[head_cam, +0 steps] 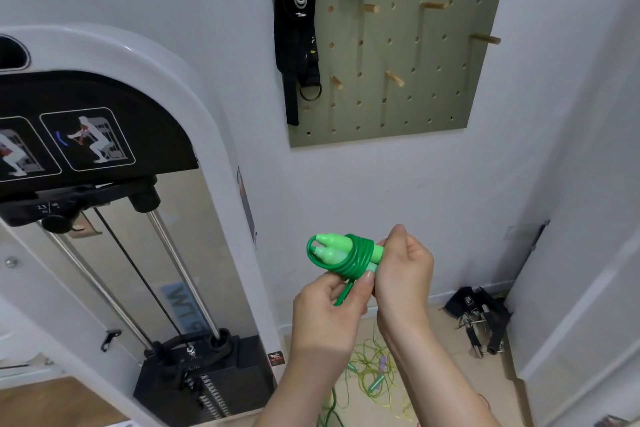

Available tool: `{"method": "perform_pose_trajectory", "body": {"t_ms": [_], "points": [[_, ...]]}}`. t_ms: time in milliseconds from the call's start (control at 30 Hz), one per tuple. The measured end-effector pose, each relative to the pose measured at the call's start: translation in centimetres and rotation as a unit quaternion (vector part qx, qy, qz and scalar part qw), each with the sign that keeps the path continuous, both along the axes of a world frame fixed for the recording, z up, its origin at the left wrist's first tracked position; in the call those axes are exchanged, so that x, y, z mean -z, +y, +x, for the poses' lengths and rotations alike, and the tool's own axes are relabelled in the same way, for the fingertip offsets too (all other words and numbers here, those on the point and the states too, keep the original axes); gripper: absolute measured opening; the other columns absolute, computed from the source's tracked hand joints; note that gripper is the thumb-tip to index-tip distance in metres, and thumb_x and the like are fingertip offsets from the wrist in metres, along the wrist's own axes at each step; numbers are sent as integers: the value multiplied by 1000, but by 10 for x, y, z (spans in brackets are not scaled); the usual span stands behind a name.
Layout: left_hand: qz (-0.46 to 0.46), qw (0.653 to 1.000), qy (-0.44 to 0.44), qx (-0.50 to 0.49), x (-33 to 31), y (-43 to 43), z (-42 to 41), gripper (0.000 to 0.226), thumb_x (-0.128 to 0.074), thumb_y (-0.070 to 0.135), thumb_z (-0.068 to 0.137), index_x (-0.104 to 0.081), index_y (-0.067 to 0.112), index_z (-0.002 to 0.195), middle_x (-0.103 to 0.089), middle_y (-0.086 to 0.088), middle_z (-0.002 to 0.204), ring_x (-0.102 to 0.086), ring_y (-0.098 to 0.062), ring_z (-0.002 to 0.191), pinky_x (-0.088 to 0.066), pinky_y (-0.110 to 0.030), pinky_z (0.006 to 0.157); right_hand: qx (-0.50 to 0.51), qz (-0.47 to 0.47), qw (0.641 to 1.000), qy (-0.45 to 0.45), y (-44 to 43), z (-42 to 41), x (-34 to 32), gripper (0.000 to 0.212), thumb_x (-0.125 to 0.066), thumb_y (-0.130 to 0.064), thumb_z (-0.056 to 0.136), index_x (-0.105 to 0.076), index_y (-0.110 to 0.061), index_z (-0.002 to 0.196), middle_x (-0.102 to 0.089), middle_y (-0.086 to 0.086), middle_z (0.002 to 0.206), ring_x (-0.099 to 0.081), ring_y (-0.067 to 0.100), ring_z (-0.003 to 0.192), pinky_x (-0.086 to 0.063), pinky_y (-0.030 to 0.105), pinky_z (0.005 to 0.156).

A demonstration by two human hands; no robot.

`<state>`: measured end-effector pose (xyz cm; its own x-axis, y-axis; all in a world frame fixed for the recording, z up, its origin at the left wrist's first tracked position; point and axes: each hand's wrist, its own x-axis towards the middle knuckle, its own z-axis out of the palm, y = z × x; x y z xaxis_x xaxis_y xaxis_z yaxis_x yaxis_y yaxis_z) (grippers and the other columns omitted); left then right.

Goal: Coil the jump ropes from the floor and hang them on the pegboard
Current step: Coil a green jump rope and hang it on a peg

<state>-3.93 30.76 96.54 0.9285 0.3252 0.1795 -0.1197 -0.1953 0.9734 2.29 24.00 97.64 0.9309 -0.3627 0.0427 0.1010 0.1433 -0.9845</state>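
green jump rope (341, 255) handle ends hidden by right hand (403, 269), left hand (327, 308)

A person's two bare forearms (433, 374) end in a bare left grip (325, 308) and right grip (405, 263), fingernails (369, 277) short and plain.

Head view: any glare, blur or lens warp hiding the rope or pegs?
Head view: soft even light, no glare on the green jump rope, which is sharp; wide-angle warp skews the pegboard; pegs cast faint shadows; floor ropes look slightly soft.
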Motion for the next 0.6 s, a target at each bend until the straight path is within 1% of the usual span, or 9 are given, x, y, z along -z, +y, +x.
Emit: {"method": "perform_pose_trajectory", "body": {"t_ms": [33, 100, 167, 233, 300, 367, 467, 533, 600], "points": [[24, 1000, 17, -6, 4, 1, -2, 33, -64, 36, 88, -63, 18, 60, -63, 5, 54, -56, -6, 54, -43, -24, 58, 16, -58, 998, -19, -1, -1, 4, 49, -40, -29, 101, -42, -9, 56, -44, -1, 44, -39, 16, 43, -34, 33, 51], [62, 997, 49, -7, 8, 2, -7, 46, -58, 39, 91, -58, 15, 51, -60, 2, 49, -51, -6, 48, -40, -23, 54, 38, -156, 985, -61, -1, -4, 10, 51, -36, -38, 98, -44, -7, 59, -49, 3, 48, -45, 22, 48, -36, 37, 53], [145, 986, 77, 2, 9, 3, -13, 45, -52, 36, 94, -56, 15, 54, -61, 1, 52, -53, -8, 51, -42, -25, 56, 45, -227, 968, -93, -4, -6, 15, 48, -34, -37, 99, -41, -12, 59, -47, 3, 48, -45, 25, 50, -34, 38, 52], [329, 941, 76, 7, 7, 4, -19, 34, -44, 38, 90, -57, 16, 68, -60, -2, 59, -55, -15, 60, -41, -34, 58, 46, -297, 947, -110, -8, -4, 20, 45, -36, -31, 102, -33, -18, 59, -41, 1, 47, -40, 29, 50, -28, 36, 51], [492, 870, 43, -11, 6, 8, -23, 30, -44, 38, 90, -57, 20, 70, -54, 0, 55, -53, -17, 55, -32, -31, 50, 38, -360, 924, -125, -12, 0, 25, 41, -34, -31, 102, -31, -20, 62, -42, 4, 48, -39, 32, 50, -25, 34, 51], [547, 836, -28, 17, 1, 14, -25, 31, -46, 38, 85, -59, 22, 62, -52, 6, 49, -52, -14, 44, -30, -24, 41, 23, -424, 895, -137, -16, 3, 28, 38, -29, -36, 101, -34, -20, 66, -48, 10, 49, -42, 35, 48, -25, 33, 50], [572, 806, -144, 47, -2, 32, -17, 32, -48, 35, 85, -61, 21, 60, -51, 8, 51, -50, -15, 43, -34, -21, 38, -23, -500, 849, -166, -21, 3, 28, 33, -30, -40, 97, -35, -23, 69, -56, 15, 52, -52, 40, 51, -27, 33, 48], [601, 785, -114, 99, -19, 38, -17, 30, -46, 37, 88, -63, 22, 68, -51, 7, 55, -52, -16, 47, -36, -22, 40, -53, -556, 811, -172, -25, 1, 22, 32, -31, -39, 100, -35, -24, 72, -60, 14, 56, -56, 40, 55, -28, 33, 48], [639, 752, -57, 151, -35, 39, -16, 24, -42, 39, 94, -63, 27, 95, -57, 5, 74, -59, -20, 68, -40, -27, 55, -101, -608, 774, -146, -29, 0, 17, 32, -28, -41, 102, -36, -23, 77, -64, 12, 67, -60, 39, 66, -35, 37, 53]]}}
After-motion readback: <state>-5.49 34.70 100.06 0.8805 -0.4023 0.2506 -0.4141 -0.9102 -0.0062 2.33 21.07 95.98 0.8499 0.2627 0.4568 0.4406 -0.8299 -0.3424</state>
